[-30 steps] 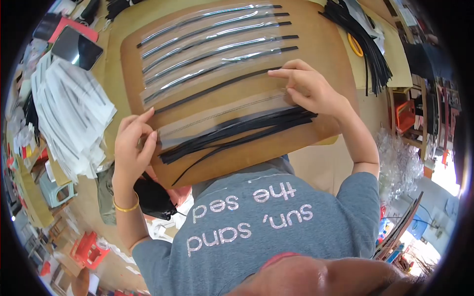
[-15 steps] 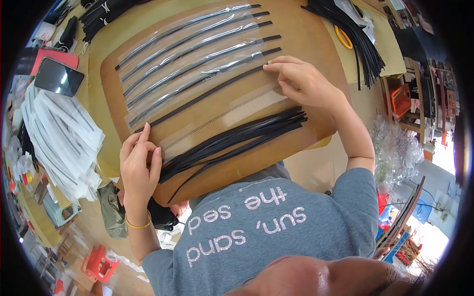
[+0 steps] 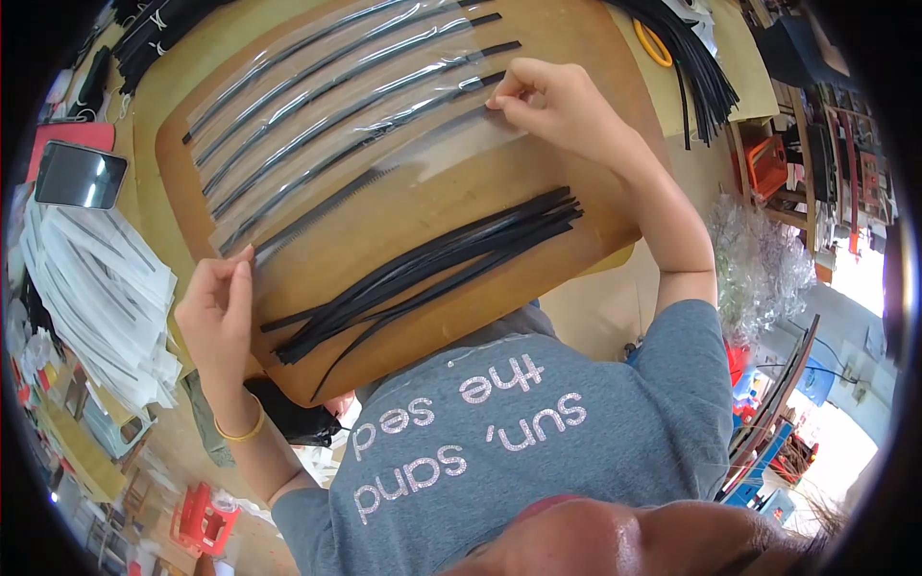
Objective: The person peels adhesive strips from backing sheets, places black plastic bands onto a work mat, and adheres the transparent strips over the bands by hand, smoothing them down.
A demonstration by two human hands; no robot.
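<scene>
My left hand [image 3: 217,312] pinches the left end of a clear plastic strip [image 3: 447,156] with a dotted dark line along it. My right hand [image 3: 562,108] pinches its right end. The plastic strip stretches between both hands over a black strip, which shows blurred through it. Just beyond lie several black strips [image 3: 336,120] in parallel rows, covered by shiny clear film. Nearer my body, a loose bundle of black strips [image 3: 432,259] rests on the brown board [image 3: 605,182].
A phone [image 3: 83,175] lies at the left, above a pile of white strips [image 3: 96,288]. Black bundles [image 3: 158,29] sit at the back left. More black strips [image 3: 706,86] and yellow-handled scissors [image 3: 653,43] are at the back right. Crumpled clear plastic [image 3: 754,274] is at the right.
Both hands have moved away from my body, carrying the dotted plastic strip from beside the bundle onto the uncovered black strip. The view has shifted slightly.
</scene>
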